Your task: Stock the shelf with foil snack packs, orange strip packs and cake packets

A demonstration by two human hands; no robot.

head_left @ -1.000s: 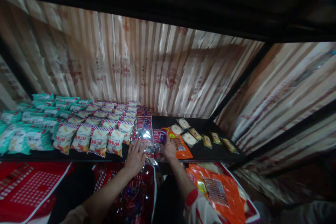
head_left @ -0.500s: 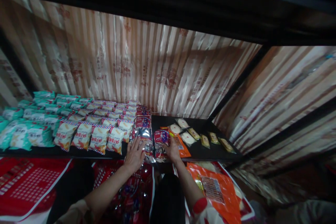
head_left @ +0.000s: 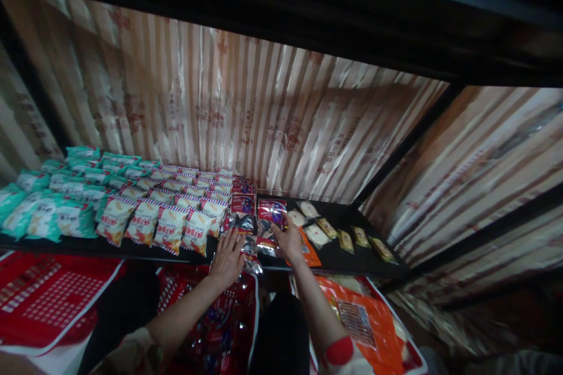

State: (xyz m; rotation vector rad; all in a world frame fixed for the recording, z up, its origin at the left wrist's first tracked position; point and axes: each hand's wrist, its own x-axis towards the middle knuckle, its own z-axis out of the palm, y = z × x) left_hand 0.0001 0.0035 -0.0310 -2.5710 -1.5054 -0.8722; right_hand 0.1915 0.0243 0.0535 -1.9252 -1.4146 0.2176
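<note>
A striped, shiny curtain [head_left: 264, 117] is hanging behind the black shelf [head_left: 347, 255] and is filling most of the view. The shelf itself is running from left to right, and everything here is placed by it.

Below the shelf's front edge, red baskets [head_left: 44, 299] are standing; at the right end of the shelf, an orange bag [head_left: 365, 322] is lying in one of them. On the left part of the shelf, green packets [head_left: 53, 211] are lying in rows. Beside them, toward the shelf's middle, white-and-orange packets [head_left: 145, 222] are lying in rows as well. On the right part of the shelf, small pale and yellow packets [head_left: 334, 228] are lying in a loose line.

At the middle of the shelf, a column of red-and-silver packets [head_left: 241, 205] is reaching from the front edge to the back. The left hand [head_left: 226, 258] is resting flat at the shelf's front edge, fingers spread apart on the silver packets of this column — it is gripping nothing.

The right hand [head_left: 290, 240] is reaching over the middle of the shelf, above an orange packet [head_left: 311, 251]. Its fingertips are touching the lower edge of a red-and-blue packet [head_left: 271, 211], which is lying just right of the column — I cannot tell if the fingers are pinching it or only pressing on it.
</note>
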